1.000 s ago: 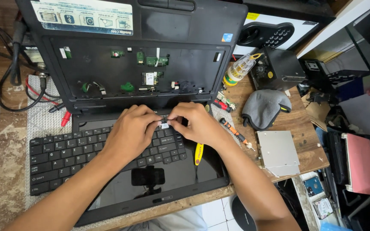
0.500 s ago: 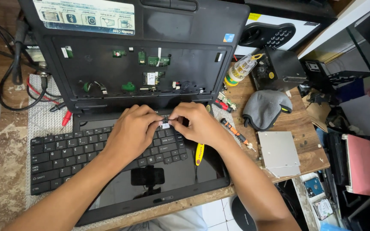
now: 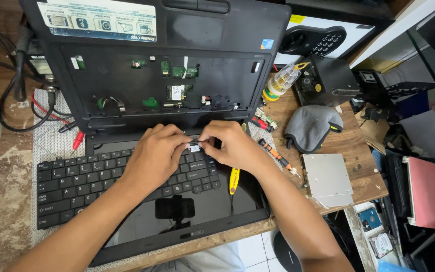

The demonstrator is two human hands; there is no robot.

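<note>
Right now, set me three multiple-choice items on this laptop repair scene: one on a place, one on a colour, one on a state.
1. Where does the loose black keyboard lie?
A. On the glossy screen of the opened black laptop
B. On the floor
C. On the grey padded pouch

2. What colour is the flat pry tool beside the right hand?
A. Blue
B. Yellow
C. White

3. What are both hands doing?
A. Resting flat on the wooden table
B. Lifting the silver drive caddy
C. Pinching a small pale connector between their fingertips

Answers: 1 A, the keys sit on the dark screen panel. 2 B, its handle shows bright yellow. 3 C, the left hand and the right hand meet at the small piece above the keyboard.
</note>
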